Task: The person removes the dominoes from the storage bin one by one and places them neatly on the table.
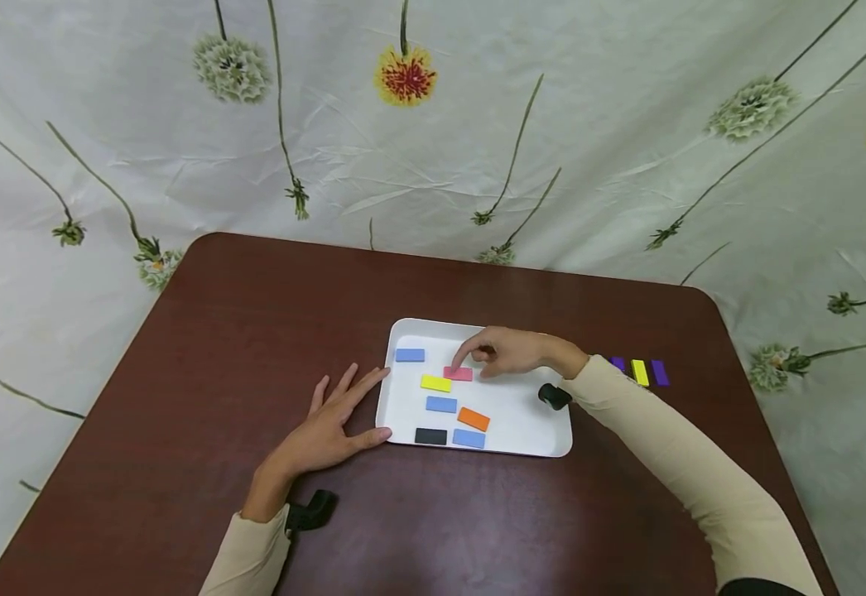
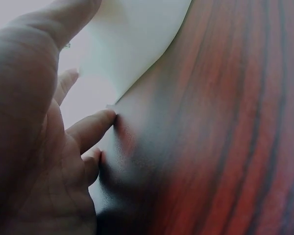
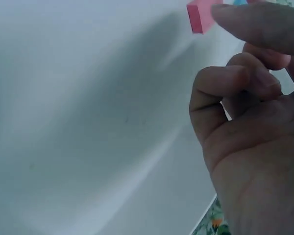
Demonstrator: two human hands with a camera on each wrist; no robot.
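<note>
A white tray [image 1: 526,430] lies on the brown table with several small coloured rectangular blocks in it. My right hand [image 1: 511,349] reaches over the tray. Its index finger and thumb are at a pink block [image 1: 463,375], while the other fingers curl into the palm. In the right wrist view, the thumb lies against the end of the pink block [image 3: 198,17]; the index fingertip is mostly hidden. My left hand [image 1: 329,434] spreads its fingers at the tray's left edge, thumb and a fingertip touching the rim. In the left wrist view the tray edge [image 2: 152,44] passes beside the fingers.
Around the pink block lie a yellow block [image 1: 435,383], blue blocks [image 1: 410,355], an orange block [image 1: 473,419] and a black block [image 1: 430,436]. Right of the tray, a yellow block [image 1: 640,372] and purple blocks [image 1: 660,372] lie partly behind the right sleeve. A flowered cloth [image 1: 589,165] hangs behind the table.
</note>
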